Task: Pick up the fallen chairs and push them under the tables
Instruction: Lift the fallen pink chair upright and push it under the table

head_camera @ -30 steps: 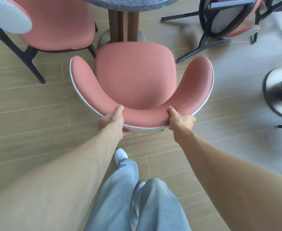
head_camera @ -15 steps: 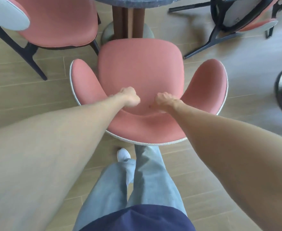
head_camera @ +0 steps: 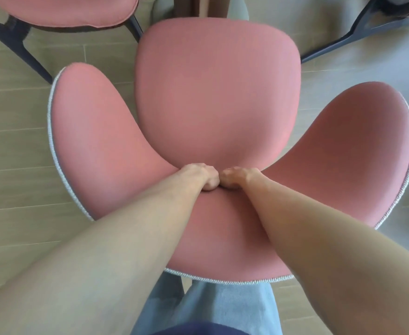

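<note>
Writing: none can be read on any surface
Chair (head_camera: 213, 97): pink, upright, in the middle of the floor (head_camera: 12, 146); seat points to the top edge, curved back wraps toward the person; white piping runs along the back's outer rim
Left hand (head_camera: 198, 176): fingers curled, pressed into the crease where seat meets back; whether it grips anything cannot be told
Right hand (head_camera: 237, 177): fingers curled likewise, knuckles touching the left hand's; grip cannot be told
Table post (head_camera: 206, 6): at the top edge, just beyond the seat's front; its pale base shows either side
Second chair (head_camera: 63, 10): pink, top left corner, dark legs reaching toward the chair's left wing
Fallen chair (head_camera: 368, 27): dark frame in the top right corner, near the right wing
Room: bare floor on the left and right; jeans (head_camera: 213, 308) close behind the back's rim
Change: hands have drawn together from apart; the chair fills more of the view and the tabletop has left the top edge
</note>
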A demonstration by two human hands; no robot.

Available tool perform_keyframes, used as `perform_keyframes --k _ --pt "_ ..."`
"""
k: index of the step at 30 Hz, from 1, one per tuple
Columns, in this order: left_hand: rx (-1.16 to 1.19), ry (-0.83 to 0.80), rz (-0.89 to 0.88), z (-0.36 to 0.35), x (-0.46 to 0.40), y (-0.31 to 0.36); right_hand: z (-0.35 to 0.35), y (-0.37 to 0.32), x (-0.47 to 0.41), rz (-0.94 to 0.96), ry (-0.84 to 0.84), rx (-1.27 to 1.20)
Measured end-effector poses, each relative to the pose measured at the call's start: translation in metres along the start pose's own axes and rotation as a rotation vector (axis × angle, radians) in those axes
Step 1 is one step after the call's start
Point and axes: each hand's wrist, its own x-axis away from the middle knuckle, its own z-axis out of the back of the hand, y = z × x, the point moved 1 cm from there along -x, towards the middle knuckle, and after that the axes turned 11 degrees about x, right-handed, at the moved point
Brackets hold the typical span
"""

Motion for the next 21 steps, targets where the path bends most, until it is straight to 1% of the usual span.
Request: perform_keyframes --k 5,7,11,15,18,21 --pt "-0.092 -0.076 0.026 -0.001 -0.027 -0.004 0.001 0.008 -0.019 0.021 -0.042 0.007" --pt "-0.086 -0.111 0.043 0.0 -0.033 -0.008 0.001 0.008 -0.022 0.018 -0.067 -0.012" --pt "-0.068 -0.183 0.051 0.005 -0.03 -0.007 0.002 0.008 -0.019 0.021 -0.056 -0.035" --pt "-0.085 -0.232 0.023 0.004 -0.037 -0.008 0.001 0.013 -0.025 0.058 -0.049 0.018" --pt "-0.132 -0.198 0.008 0.002 -0.043 -0.009 0.002 0.013 -0.027 0.063 -0.07 0.044" --pt "-0.118 -0.169 0.013 -0.001 -0.044 -0.01 -0.002 0.014 -0.028 0.058 -0.043 0.027"
